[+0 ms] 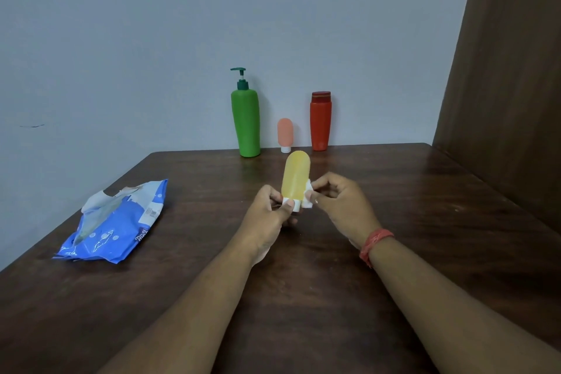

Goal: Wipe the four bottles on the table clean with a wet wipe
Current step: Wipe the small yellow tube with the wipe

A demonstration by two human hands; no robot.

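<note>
While our left hand (pixel 274 209) grips the yellow bottle (pixel 295 175) by its base, long axis upright above the surface (pixel 394 191), our right hand (pixel 337 197) pinches the wet wipe (pixel 307 203) against its lower right side.

Along the far edge of the table (pixel 394 191) three bottles stand upright: a green pump bottle (pixel 246 123), a small pink bottle (pixel 285 134) and a red bottle (pixel 320 121), with narrow gaps between them. Both hands, the left hand (pixel 267 222) and right hand (pixel 340 200), hold a yellow bottle (pixel 295 176) just in front of the pink one. A blue wipes packet (pixel 118 222) lies near the left edge. Bare tabletop stretches to the right edge and along the near edge between the forearms.
</note>
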